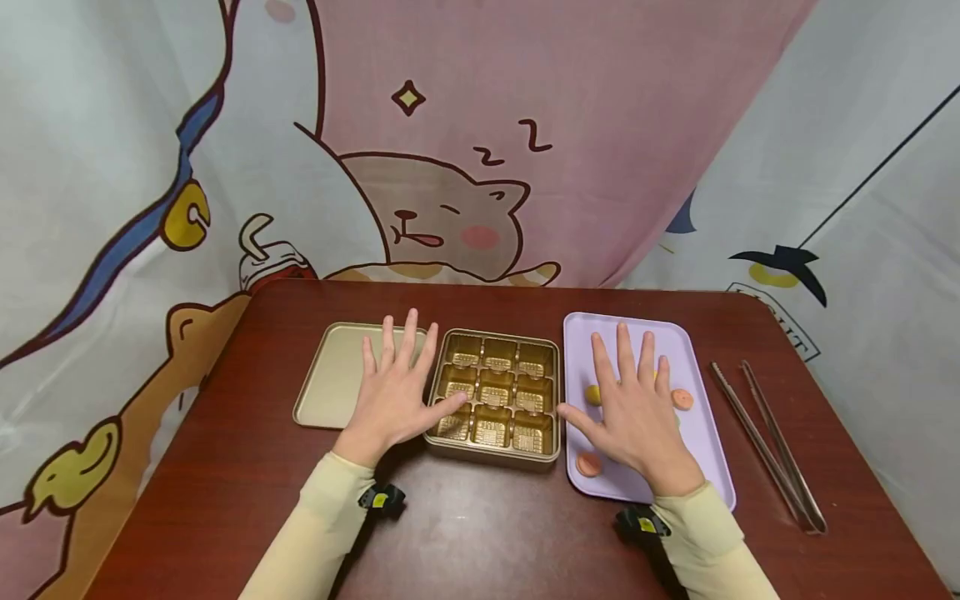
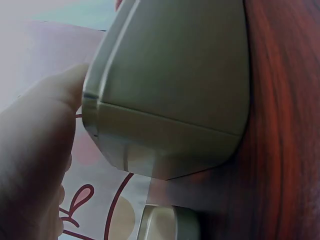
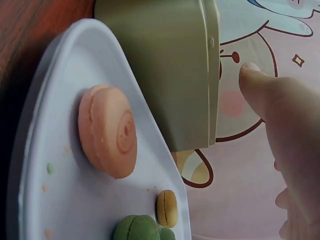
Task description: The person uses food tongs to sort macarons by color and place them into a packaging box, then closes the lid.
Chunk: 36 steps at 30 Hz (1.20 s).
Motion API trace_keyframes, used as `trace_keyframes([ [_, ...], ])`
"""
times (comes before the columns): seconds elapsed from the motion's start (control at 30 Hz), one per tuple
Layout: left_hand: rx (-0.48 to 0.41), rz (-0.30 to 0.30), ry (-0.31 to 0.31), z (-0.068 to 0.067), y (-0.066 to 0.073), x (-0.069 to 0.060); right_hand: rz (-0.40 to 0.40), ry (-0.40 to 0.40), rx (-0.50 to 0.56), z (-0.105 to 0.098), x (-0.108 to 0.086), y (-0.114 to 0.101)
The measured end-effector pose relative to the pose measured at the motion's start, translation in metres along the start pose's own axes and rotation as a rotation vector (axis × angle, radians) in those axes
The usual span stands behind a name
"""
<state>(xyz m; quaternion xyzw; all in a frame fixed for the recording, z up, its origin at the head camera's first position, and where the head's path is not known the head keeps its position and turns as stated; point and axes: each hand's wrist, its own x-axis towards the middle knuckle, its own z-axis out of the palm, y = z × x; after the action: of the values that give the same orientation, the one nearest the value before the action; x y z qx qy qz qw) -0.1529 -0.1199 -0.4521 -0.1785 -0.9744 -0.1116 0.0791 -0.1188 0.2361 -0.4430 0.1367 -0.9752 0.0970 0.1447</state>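
In the head view a gold tin point(image 1: 495, 455) with a compartment insert stands at mid-table, its nine cells holding nothing. My left hand point(image 1: 393, 400) is spread, fingers straight, between the tin and a flat gold lid point(image 1: 330, 379), its thumb over the tin's left edge. Over a lilac tray point(image 1: 701, 450) my right hand point(image 1: 636, 417) is spread too, holding nothing. An orange macaron point(image 1: 588, 464) lies below its palm, another point(image 1: 682, 399) to its right, and a yellow one point(image 1: 593, 395) by its fingers. The right wrist view shows green pieces point(image 3: 137, 229) near the yellow one.
Metal tongs point(image 1: 780, 458) lie on the table right of the tray, their tips pointing away. A cartoon-printed curtain point(image 1: 600, 125) hangs behind the table's far edge. Small crumbs lie on the tray.
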Motion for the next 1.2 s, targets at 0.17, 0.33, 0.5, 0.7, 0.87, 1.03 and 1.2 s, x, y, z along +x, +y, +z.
trace_keyframes([
  [0.17, -0.052, 0.014, -0.002, -0.003, -0.002, 0.002, -0.045, 0.060, 0.040, -0.004, -0.001, 0.003],
  [0.33, -0.158, 0.027, 0.020, -0.010, -0.006, 0.004, -0.058, 0.136, 0.117, -0.010, -0.006, 0.011],
  [0.5, -0.288, 0.028, 0.049, -0.015, -0.011, 0.003, -0.019, 0.152, 0.122, -0.018, -0.016, 0.023],
  [0.7, -0.449, 0.037, 0.031, -0.014, -0.019, 0.002, 0.040, 0.112, 0.064, -0.033, -0.030, 0.043],
  [0.87, -0.591, 0.055, -0.013, -0.012, -0.026, 0.006, 0.101, 0.064, 0.010, -0.046, -0.045, 0.063],
  [1.03, -0.662, 0.053, -0.045, -0.009, -0.029, 0.010, 0.139, 0.036, -0.015, -0.053, -0.061, 0.083],
  [1.2, -0.667, 0.039, -0.125, -0.007, -0.031, 0.010, 0.187, -0.009, -0.035, -0.061, -0.075, 0.100],
])
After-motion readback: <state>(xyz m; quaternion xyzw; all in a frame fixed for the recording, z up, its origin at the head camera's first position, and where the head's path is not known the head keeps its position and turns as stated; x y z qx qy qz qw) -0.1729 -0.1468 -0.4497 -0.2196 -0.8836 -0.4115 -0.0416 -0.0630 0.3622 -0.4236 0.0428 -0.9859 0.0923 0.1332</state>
